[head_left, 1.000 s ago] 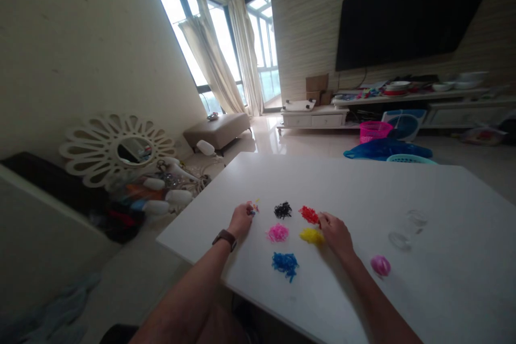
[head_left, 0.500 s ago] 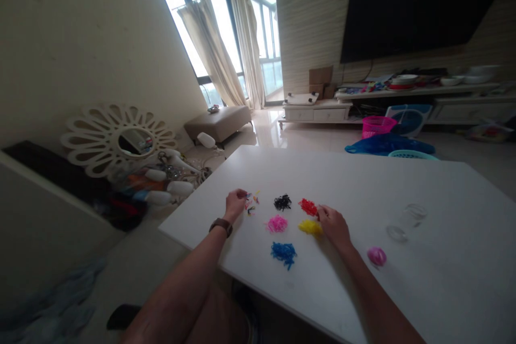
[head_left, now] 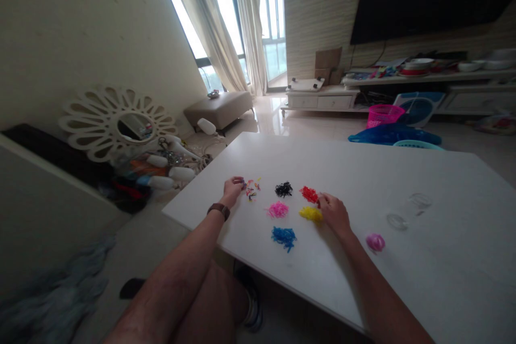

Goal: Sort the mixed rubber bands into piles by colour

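Across the white desk (head_left: pixel 363 166) before us, small thin pieces, probably elastic bands, lie in five single-colour piles: the black pile (head_left: pixel 284 189) and the red pile (head_left: pixel 309 194) farthest off, the pink pile (head_left: pixel 278 209) and the yellow pile (head_left: pixel 310 214) nearer, and the blue pile (head_left: pixel 284 236) nearest to us. To their left we have a loose scatter of mixed pieces (head_left: pixel 250 193).

Our left hand (head_left: pixel 233 189), with a dark wristband (head_left: pixel 220 210) behind it, rests at the outer edge of that scatter, fingers bent; something small may be at the fingertips, but we cannot tell whether they grip it. Our right hand (head_left: pixel 334 212) has its fingers curled together at the right end of the red pile, beside the yellow one; whether a red piece is pinched there we cannot tell either.

We judge the step in hand to be sorting by colour, with the mixed scatter still undivided. The next move, as we read it, calls for a fine fingertip pinch on one piece and a careful release, so that neighbouring piles stay apart. The pink ball (head_left: pixel 375 243) and clear ring-like piece (head_left: pixel 397 221) lie well apart.
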### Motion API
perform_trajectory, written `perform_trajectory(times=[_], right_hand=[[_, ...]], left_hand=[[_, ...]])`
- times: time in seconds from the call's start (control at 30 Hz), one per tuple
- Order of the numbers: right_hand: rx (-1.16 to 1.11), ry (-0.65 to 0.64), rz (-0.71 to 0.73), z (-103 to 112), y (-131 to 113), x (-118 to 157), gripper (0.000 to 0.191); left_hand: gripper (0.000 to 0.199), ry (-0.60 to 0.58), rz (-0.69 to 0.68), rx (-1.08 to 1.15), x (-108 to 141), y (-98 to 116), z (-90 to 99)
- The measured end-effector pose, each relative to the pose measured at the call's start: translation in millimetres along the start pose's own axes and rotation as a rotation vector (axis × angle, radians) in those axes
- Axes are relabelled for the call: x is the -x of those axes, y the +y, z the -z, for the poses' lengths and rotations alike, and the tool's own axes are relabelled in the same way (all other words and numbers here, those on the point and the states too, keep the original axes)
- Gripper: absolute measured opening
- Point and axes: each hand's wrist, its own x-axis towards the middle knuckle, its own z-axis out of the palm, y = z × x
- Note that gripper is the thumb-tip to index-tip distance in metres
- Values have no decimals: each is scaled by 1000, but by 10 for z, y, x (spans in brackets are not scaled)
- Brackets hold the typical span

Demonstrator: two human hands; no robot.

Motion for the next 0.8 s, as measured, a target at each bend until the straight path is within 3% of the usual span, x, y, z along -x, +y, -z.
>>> perform_trajectory(times=[0.57,0.8], right_hand=[[3,-6,1,6,-9,6,46],[-6,8,27,-2,1,9,45]], left_hand=[[26,-56,299,324,102,158,-90],[14,-142,308,341,146,180,-81]])
